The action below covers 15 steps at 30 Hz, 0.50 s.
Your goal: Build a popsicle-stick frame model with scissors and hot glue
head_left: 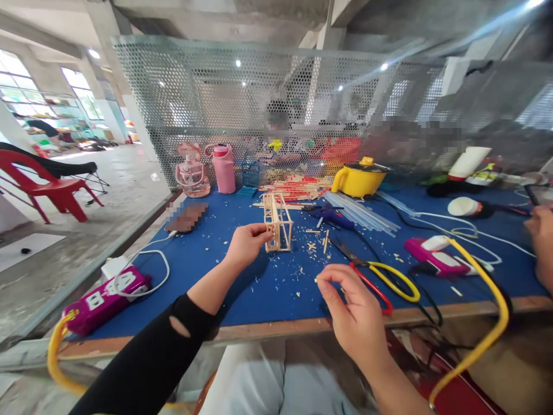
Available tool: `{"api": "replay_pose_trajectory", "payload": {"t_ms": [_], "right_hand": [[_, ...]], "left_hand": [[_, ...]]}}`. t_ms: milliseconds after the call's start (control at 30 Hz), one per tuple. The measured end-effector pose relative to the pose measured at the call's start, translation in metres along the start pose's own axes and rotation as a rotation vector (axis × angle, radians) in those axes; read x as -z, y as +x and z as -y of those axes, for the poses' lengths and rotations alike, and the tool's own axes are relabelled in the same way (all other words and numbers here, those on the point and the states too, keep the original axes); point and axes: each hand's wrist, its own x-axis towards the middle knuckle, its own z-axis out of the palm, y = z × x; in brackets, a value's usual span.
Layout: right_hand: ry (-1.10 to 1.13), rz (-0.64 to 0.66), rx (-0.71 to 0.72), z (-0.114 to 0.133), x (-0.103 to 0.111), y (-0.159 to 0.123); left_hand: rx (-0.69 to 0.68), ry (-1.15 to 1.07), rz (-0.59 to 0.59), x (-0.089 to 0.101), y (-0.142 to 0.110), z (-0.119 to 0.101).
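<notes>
My left hand point(247, 246) pinches the near left side of a small open frame point(283, 225) built of thin wooden sticks, which stands on the blue mat. Closer to the table's front edge, my right hand point(352, 308) is raised with thumb and forefinger pressed together. A tiny pale speck shows at those fingertips, too small to name. Scissors point(380, 274) with one yellow and one red handle lie just beyond the right hand. Wood crumbs and short stick pieces point(311, 246) are scattered between the hands. A blue glue gun point(334, 218) rests behind them.
Red and plain sticks point(298, 189) are heaped at the back, beside clear glue sticks point(363, 212) and a yellow pot point(362, 177). Two bottles point(223, 170) stand back left. Purple power strips point(108, 297) with cables flank the workspace. Another person's hand point(542, 236) is at the far right.
</notes>
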Motion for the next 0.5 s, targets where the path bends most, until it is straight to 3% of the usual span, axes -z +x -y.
{"api": "replay_pose_trajectory", "payload": {"t_ms": [200,333,367,433,500], "right_hand": [[0.016,0.000,-0.101,-0.011,0.002,-0.016],[0.020,0.036,-0.110,-0.012,0.005,-0.019],[0.026,0.048,-0.092,-0.010,0.006,-0.020],[0.046,0.089,-0.034,-0.005,0.008,-0.021],[0.074,0.134,0.026,0.001,0.009,-0.022]], "left_hand": [[-0.007,0.125,-0.036,0.003,-0.008,-0.002],[-0.152,0.317,-0.302,-0.009,-0.054,-0.018],[-0.159,0.341,-0.274,-0.016,-0.070,-0.022],[-0.061,0.305,-0.074,-0.032,-0.104,-0.027],[0.034,0.217,0.042,-0.047,-0.130,-0.029]]}}
